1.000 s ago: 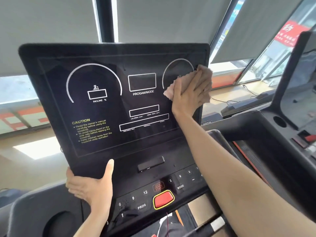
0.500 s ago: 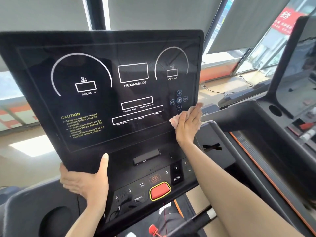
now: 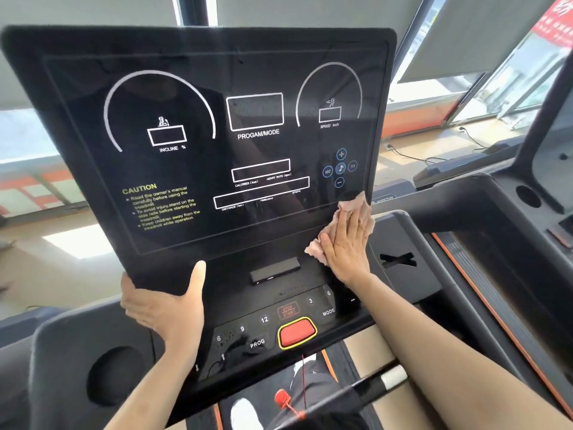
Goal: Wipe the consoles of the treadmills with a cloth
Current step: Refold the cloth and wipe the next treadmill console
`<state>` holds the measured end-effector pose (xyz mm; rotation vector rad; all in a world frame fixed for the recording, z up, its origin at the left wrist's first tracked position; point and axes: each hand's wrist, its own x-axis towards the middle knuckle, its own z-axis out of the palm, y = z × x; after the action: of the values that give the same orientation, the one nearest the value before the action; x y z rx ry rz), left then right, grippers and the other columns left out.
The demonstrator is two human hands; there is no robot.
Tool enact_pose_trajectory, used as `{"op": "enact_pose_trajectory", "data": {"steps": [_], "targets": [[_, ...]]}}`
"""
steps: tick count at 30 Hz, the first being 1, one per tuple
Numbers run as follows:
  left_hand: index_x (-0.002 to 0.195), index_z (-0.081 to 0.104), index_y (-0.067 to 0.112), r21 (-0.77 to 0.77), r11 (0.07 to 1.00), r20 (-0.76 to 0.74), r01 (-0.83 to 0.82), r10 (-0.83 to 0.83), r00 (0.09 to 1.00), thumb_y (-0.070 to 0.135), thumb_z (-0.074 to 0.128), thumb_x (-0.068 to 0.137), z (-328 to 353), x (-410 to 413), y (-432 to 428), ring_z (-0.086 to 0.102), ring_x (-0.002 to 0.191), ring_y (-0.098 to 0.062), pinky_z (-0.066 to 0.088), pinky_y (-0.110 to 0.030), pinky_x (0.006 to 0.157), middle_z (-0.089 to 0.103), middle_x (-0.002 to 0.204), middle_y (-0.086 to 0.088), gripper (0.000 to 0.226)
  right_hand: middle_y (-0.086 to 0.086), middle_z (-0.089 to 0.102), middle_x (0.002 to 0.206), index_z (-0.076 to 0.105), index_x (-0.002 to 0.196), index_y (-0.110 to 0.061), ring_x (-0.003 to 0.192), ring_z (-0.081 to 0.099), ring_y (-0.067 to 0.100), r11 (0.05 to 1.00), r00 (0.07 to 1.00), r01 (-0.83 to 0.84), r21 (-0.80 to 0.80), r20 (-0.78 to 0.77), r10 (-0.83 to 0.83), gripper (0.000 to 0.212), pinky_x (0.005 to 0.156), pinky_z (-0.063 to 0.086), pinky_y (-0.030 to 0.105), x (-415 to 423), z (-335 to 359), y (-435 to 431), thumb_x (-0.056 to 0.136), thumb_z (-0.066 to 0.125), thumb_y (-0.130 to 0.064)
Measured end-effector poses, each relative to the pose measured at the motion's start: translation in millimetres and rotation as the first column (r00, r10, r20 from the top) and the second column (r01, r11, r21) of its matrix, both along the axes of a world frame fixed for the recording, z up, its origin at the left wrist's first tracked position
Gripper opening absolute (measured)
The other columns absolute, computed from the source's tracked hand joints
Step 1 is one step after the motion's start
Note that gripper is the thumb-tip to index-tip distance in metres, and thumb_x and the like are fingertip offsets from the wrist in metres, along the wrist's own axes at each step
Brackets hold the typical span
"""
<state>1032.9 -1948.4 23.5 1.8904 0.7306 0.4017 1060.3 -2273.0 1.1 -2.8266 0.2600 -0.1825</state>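
A large black treadmill console (image 3: 217, 125) with white dial outlines and yellow caution text fills the view. My right hand (image 3: 347, 246) lies flat on a pale pink cloth (image 3: 356, 206) and presses it against the console's lower right corner, beside the edge. My left hand (image 3: 164, 308) grips the console's lower left edge, thumb on the front face and fingers behind. Below the screen sit the number buttons and a red stop button (image 3: 296, 333).
A red safety clip (image 3: 283, 398) on a cord hangs under the button panel. Grey side trays with cup holders (image 3: 114, 377) flank the console. A second treadmill (image 3: 527, 197) stands to the right. Windows with grey blinds lie behind.
My right hand has slid the cloth down the console's right side, from the speed dial to the lower right corner. My left hand has kept its hold on the lower left edge.
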Motion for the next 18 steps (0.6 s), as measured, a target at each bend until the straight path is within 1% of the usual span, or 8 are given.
{"op": "enact_pose_trajectory", "data": {"steps": [3,5,7,9,12,15,16,18], "targets": [[0.157,0.021,0.010,-0.023,1.000,-0.014,-0.006,0.006,1.000,0.046,0.089,0.072,1.3,0.3,1.6,0.028,0.145,-0.036,0.014,-0.054,0.127,0.031,0.154,-0.017,0.115,-0.002,-0.050,0.155,-0.038,0.150,-0.027,0.149,-0.037,0.030,0.999,0.999,-0.042,-0.031,0.030,0.043,0.078,0.117,-0.032,0.040,-0.2,-2.6,3.9,0.104,0.017,-0.057],[0.157,0.021,0.012,-0.029,1.000,-0.011,-0.001,0.001,1.000,0.048,0.089,0.071,2.2,-0.5,2.7,0.029,0.144,-0.034,0.019,-0.053,0.127,0.032,0.153,-0.015,0.115,-0.001,-0.044,0.159,-0.034,0.152,-0.030,0.147,-0.040,0.029,0.992,0.994,-0.101,-0.075,0.041,0.104,0.075,0.117,-0.032,0.040,-1.3,-4.3,5.8,0.105,0.018,-0.055],[0.157,0.024,0.012,-0.040,0.999,-0.010,-0.002,0.002,1.000,0.045,0.090,0.071,3.9,-2.3,3.3,0.032,0.142,-0.032,0.025,-0.051,0.125,0.034,0.152,-0.014,0.113,0.009,-0.030,0.165,-0.026,0.157,-0.027,0.149,-0.037,0.033,0.982,0.987,-0.150,-0.117,0.044,0.156,0.069,0.119,-0.029,0.044,-2.2,-6.1,10.2,0.106,0.013,-0.055],[0.155,0.028,0.015,-0.050,0.999,0.006,-0.002,0.003,1.000,0.043,0.091,0.071,6.6,-4.0,4.7,0.035,0.139,-0.028,0.032,-0.051,0.122,0.037,0.150,-0.011,0.110,0.018,-0.019,0.166,-0.018,0.159,-0.022,0.150,-0.030,0.040,0.967,0.978,-0.193,-0.165,0.053,0.204,0.068,0.121,-0.023,0.052,-2.9,-9.1,16.8,0.107,0.010,-0.054],[0.150,0.037,0.019,-0.046,0.999,0.049,0.013,-0.010,0.999,0.038,0.092,0.069,10.2,-6.8,7.5,0.039,0.133,-0.023,0.038,-0.046,0.117,0.044,0.144,-0.006,0.100,0.022,-0.010,0.166,-0.008,0.162,-0.018,0.150,-0.026,0.047,0.945,0.964,-0.229,-0.233,0.082,0.254,0.068,0.121,-0.018,0.059,-3.1,-9.3,25.1,0.107,0.013,-0.053],[0.143,0.045,0.024,-0.044,0.999,0.083,0.024,-0.020,0.996,0.035,0.092,0.069,11.4,-8.7,10.5,0.043,0.125,-0.014,0.043,-0.042,0.111,0.047,0.134,0.006,0.089,0.023,-0.005,0.167,0.005,0.161,-0.019,0.150,-0.023,0.050,0.929,0.954,-0.238,-0.283,0.109,0.278,0.063,0.121,-0.021,0.057,-5.5,-7.8,28.2,0.109,0.025,-0.047],[0.141,0.047,0.025,-0.051,0.998,0.088,0.034,-0.030,0.996,0.036,0.091,0.068,10.4,-8.9,12.2,0.045,0.125,-0.013,0.045,-0.043,0.110,0.048,0.133,0.007,0.086,0.023,-0.004,0.168,0.006,0.161,-0.020,0.151,-0.020,0.050,0.922,0.949,-0.251,-0.294,0.115,0.294,0.062,0.122,-0.020,0.057,-6.7,-6.9,29.5,0.109,0.028,-0.045],[0.138,0.050,0.028,-0.061,0.996,0.102,0.071,-0.064,0.993,0.040,0.091,0.066,7.0,-8.6,17.8,0.053,0.125,-0.019,0.050,-0.047,0.108,0.056,0.132,0.003,0.083,0.022,0.003,0.169,0.014,0.161,-0.019,0.154,-0.017,0.045,0.901,0.925,-0.308,-0.305,0.127,0.359,0.058,0.124,-0.015,0.056,-8.6,-4.3,34.6,0.109,0.029,-0.039]]}}
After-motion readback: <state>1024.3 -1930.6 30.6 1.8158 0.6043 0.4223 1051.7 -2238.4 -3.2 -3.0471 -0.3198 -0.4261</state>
